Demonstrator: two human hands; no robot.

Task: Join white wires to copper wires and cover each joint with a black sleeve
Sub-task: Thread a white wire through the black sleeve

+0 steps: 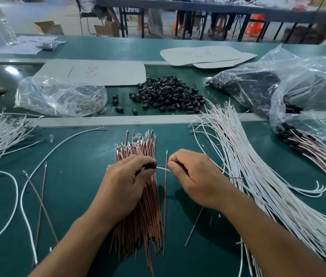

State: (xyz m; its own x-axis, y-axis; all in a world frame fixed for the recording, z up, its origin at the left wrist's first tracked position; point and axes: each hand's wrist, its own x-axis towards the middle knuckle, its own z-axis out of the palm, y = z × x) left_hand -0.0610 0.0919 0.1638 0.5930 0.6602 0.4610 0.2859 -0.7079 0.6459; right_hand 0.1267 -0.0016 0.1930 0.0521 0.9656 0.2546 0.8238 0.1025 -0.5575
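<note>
Left hand (pixel 125 184) pinching a black sleeve (pixel 149 166), right hand (pixel 195 176) gripping a white wire (pixel 162 167) entering it, both hovering over the copper wire bundle (pixel 144 212)

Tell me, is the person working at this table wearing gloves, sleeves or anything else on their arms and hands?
No. Both the left hand and the right hand are bare, with no gloves, and no ring shows on the fingers in view. The forearms are uncovered as far as the bottom edge of the picture, so no sleeve shows. No watch or wristband is visible on either wrist.
</note>
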